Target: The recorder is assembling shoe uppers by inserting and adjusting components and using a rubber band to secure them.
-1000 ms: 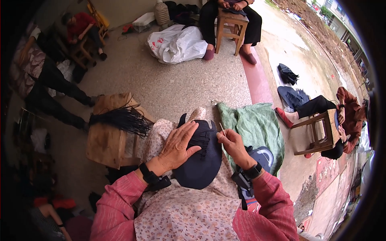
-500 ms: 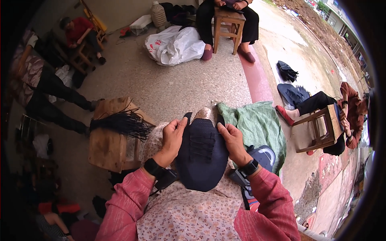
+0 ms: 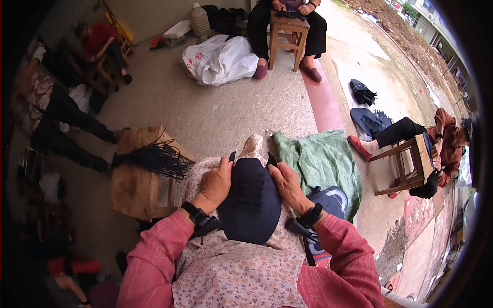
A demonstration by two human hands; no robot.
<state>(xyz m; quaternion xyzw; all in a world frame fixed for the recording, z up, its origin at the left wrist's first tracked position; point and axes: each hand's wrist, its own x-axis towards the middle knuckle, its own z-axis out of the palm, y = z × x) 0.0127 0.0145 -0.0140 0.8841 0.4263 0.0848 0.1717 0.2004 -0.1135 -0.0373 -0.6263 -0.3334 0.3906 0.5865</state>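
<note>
Speckled floor [image 3: 205, 115] spreads ahead, a wooden stool [image 3: 128, 197] with black cords [image 3: 149, 160] at my left; over my flowered apron [image 3: 239, 269] I hold the dark laced shoe upper [image 3: 250, 218] by its two far tips, left hand [image 3: 214, 186] pinching one, right hand [image 3: 290, 188] the other

The shoe upper [image 3: 250, 210], taken as the dial's centre, lies on the person's lap [image 3: 192, 182]. The left hand [image 3: 214, 182] is at its eleven-o'clock corner, the right hand [image 3: 288, 185] at its one-o'clock corner. At nine o'clock stands a bench [image 3: 131, 192], a bundle of strands [image 3: 146, 161] across its top. A cloth [image 3: 326, 161] lies at two o'clock; a stool [image 3: 422, 159] stands beyond, towards three. Farther off, a bag [image 3: 218, 59] rests between eleven and twelve, a second stool [image 3: 287, 23] between twelve and one.
</note>
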